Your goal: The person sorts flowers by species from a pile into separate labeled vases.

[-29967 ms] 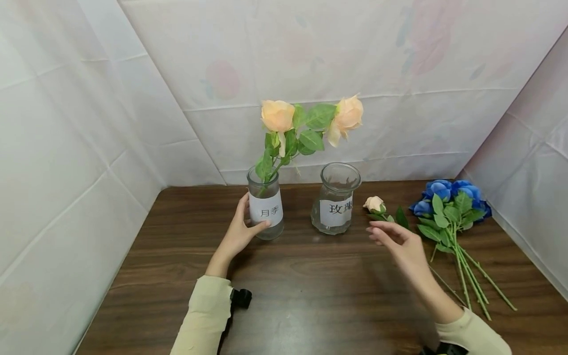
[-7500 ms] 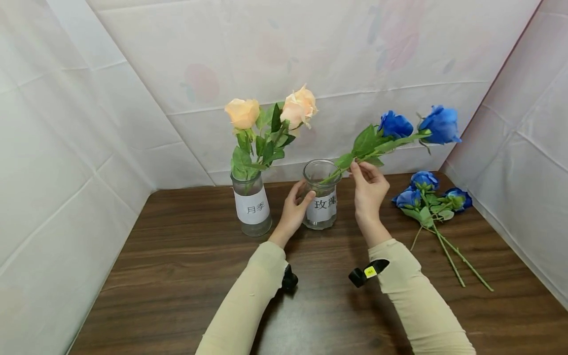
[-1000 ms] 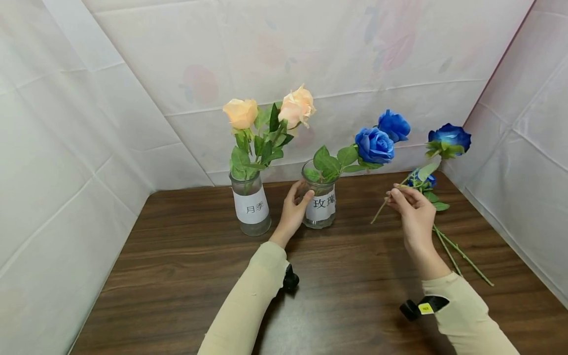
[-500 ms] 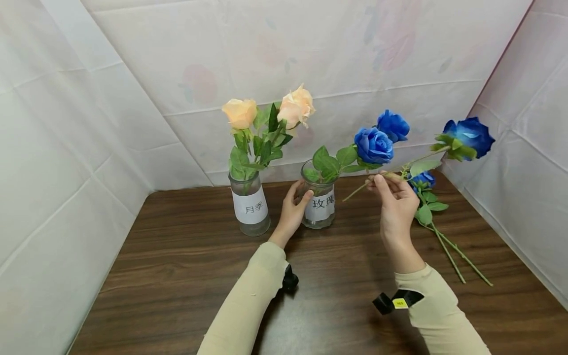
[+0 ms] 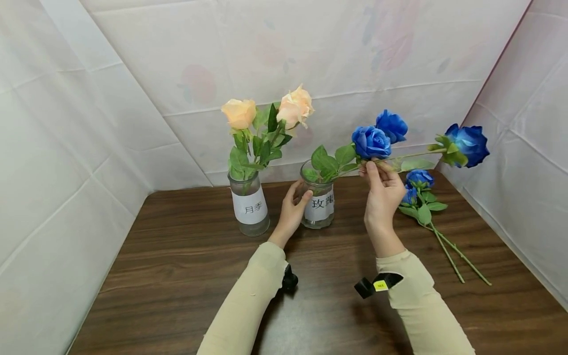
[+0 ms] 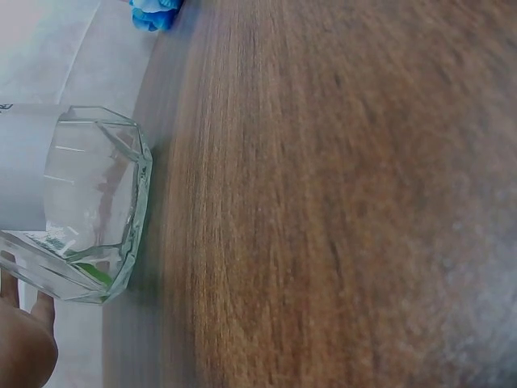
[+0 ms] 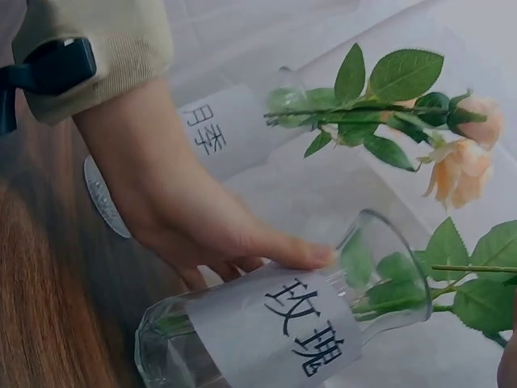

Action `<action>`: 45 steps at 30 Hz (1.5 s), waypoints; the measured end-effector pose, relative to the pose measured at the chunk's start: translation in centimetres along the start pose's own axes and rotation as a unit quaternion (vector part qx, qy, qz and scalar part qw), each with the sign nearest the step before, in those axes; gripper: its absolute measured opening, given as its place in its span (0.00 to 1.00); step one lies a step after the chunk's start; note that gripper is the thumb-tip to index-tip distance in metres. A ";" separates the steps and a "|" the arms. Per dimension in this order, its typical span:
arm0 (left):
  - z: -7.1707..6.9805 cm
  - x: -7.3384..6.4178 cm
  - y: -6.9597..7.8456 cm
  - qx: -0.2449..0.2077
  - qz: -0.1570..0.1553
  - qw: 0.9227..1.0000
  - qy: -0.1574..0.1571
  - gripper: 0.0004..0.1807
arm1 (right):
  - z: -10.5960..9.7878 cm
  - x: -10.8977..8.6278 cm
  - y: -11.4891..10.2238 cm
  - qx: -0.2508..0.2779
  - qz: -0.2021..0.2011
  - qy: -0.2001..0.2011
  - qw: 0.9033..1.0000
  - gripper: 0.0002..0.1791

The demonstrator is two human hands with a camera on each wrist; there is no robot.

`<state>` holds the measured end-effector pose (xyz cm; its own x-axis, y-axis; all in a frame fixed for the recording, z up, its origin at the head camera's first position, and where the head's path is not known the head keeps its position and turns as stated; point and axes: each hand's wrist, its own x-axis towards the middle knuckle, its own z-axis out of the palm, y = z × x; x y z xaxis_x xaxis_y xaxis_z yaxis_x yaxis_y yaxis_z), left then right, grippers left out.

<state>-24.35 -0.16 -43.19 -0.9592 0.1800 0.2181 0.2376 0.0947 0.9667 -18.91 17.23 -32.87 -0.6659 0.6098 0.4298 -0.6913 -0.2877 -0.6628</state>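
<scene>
My left hand grips the side of the right glass vase, whose white label reads 玫瑰. Two blue roses stand in it, leaning right. My right hand pinches the stem of a darker blue rose, its bloom out to the right. In the right wrist view, the cut end of a stem points at the mouth of the vase, with a right fingertip at the frame's edge. The left wrist view shows the faceted vase base on the table, left fingers below it.
To the left stands another glass vase, labelled 月季, holding peach roses. Two more blue roses lie on the wooden table at the right, stems toward the front. White cloth hangs behind and at both sides.
My left hand has gone from the left vase to the right one. Two blue roses now stand there; the loose peach rose is off the table. My right hand brings the darker blue rose leftward.
</scene>
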 end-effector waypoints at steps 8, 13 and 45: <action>0.0 -0.1 -0.1 0.002 -0.002 1.000 -0.003 0.32 | -0.5 0.4 2.4 -0.042 -0.011 -0.016 0.999 0.06; 0.1 0.0 -0.2 -0.004 0.005 1.000 0.000 0.30 | -0.7 0.9 3.8 -0.064 -0.010 -0.035 0.997 0.06; -0.2 -0.3 1.1 -0.005 0.003 1.000 -0.010 0.30 | -0.3 1.7 6.0 -0.294 0.071 -0.107 0.947 0.16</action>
<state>-23.89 -0.31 -42.17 -0.9547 0.1992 0.2211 0.2412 0.0830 0.9669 -24.08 16.78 -36.29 -0.8250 0.4146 0.3840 -0.3567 0.1450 -0.9229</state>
